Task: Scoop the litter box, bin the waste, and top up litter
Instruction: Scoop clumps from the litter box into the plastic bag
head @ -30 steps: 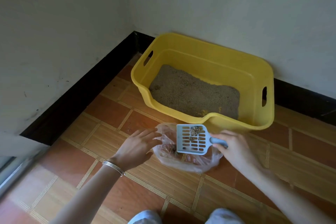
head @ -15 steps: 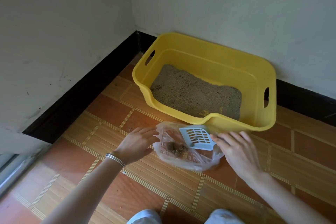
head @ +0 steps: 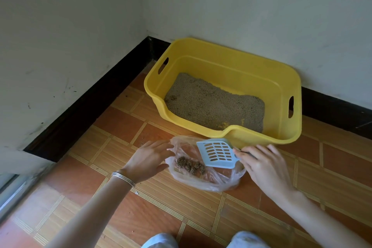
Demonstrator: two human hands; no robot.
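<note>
A yellow litter box [head: 289, 78] stands in the room's corner with grey litter [head: 213, 102] across its floor. In front of it a clear plastic bag [head: 221, 183] lies open on the tiles, with brown waste clumps [head: 190, 166] inside. My right hand [head: 265, 165] holds the handle of a pale blue slotted scoop [head: 217, 154], tilted over the bag with nothing on its blade. My left hand [head: 148, 159] grips the bag's left rim and keeps it open.
Orange floor tiles [head: 112, 123] run to a black skirting board [head: 84, 98] under white walls on the left and behind the box. My knees in light blue trousers [head: 161, 240] show at the bottom edge. A metal door track [head: 12, 193] sits at the lower left.
The scoop carried waste over the bag, then tipped. The clumps now lie in the bag and the scoop's blade is bare. My left hand stayed at the bag's rim.
</note>
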